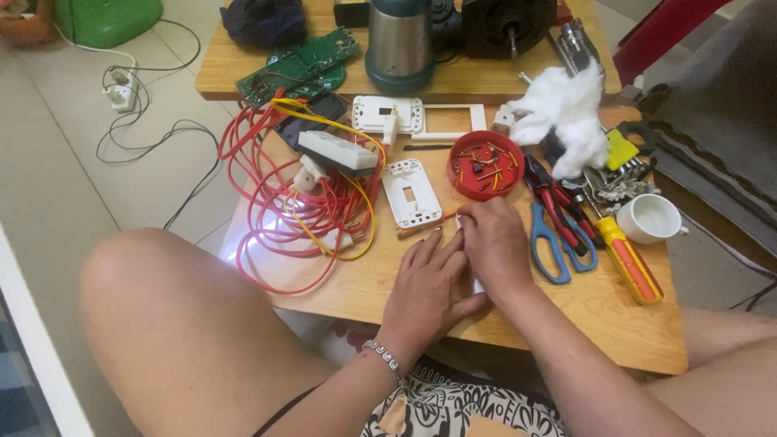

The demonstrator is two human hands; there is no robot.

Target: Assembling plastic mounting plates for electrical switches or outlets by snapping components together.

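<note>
I see my left hand (429, 283) and right hand (495, 247) pressed together on the wooden tabletop (615, 320), covering a small white plastic piece (477, 285). Blue-handled scissors (554, 247) lie just right of them; a white rectangular switch plate (411, 193) sits just beyond.

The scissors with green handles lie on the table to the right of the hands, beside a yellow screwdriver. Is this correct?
Not quite: the head view shows the scissors have blue handles, not green. They do lie on the table, right of the hands, beside the yellow screwdriver.
</note>
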